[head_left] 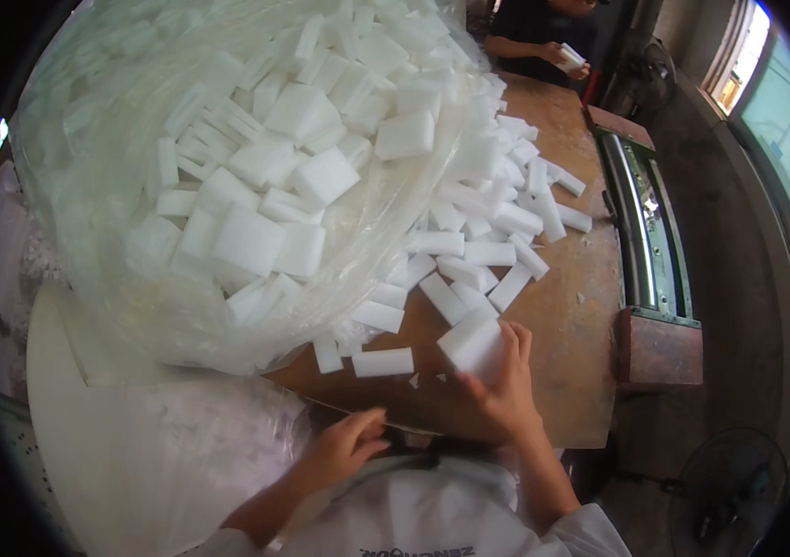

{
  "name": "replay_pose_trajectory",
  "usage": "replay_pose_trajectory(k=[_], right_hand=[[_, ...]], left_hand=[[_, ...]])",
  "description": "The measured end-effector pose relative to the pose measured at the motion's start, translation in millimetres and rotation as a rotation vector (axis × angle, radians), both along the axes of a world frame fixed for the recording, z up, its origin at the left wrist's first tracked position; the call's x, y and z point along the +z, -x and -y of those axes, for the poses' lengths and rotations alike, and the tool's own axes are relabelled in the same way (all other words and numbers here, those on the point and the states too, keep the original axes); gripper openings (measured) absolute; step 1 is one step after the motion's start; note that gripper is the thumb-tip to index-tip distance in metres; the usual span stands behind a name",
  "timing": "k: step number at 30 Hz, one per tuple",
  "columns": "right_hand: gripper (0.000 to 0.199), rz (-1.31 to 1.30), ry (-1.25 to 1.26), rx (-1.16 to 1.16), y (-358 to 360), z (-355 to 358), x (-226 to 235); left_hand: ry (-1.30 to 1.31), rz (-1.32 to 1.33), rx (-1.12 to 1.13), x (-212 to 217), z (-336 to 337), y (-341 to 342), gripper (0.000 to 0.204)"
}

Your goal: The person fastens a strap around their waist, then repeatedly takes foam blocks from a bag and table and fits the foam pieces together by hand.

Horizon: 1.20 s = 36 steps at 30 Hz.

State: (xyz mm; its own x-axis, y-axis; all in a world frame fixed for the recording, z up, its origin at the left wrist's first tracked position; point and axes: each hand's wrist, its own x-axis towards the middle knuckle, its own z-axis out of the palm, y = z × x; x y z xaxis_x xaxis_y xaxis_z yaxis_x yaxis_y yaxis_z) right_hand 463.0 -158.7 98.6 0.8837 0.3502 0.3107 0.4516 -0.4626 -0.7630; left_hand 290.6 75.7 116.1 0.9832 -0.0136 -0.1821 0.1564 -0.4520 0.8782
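A white foam block (469,341) is gripped in my right hand (506,381), its thumb and fingers along the block's right side, over the wooden table (567,371). Nothing shows in my left hand (346,447), which hovers by the table's near edge with its fingers loosely bent and the thumb apart. Just beyond my hands lies a loose foam strip (383,362). From there a heap of white foam strips (492,252) spreads over the tabletop, beside a large clear plastic bag (358,311) full of foam blocks (251,239).
A metal bar fixture (641,223) with reddish end blocks runs along the table's right side. Across the table another person (543,42) holds a white piece. A fan (724,487) stands at the lower right, and a pale round surface (70,371) lies left.
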Motion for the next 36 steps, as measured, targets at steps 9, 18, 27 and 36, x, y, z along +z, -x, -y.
replay_pose_trajectory(k=[9, 18, 27, 36], right_hand=[[0.086, -0.214, -0.442, 0.309, 35, 3, 33], [0.045, -0.366, -0.456, 0.28, 33, 9, 51], [0.023, -0.793, -0.396, 0.406, 29, 17, 50], [0.035, -0.709, -0.403, 0.28, 9, 49, 10]], left_hand=[[0.296, 0.482, -0.238, 23, 53, -91, 0.074], [0.372, 0.262, -0.267, 18, 37, -60, 0.099], [0.246, 0.291, -0.488, 15, 12, -61, 0.095], [0.359, 0.229, -0.432, 3, -6, -81, 0.084]])
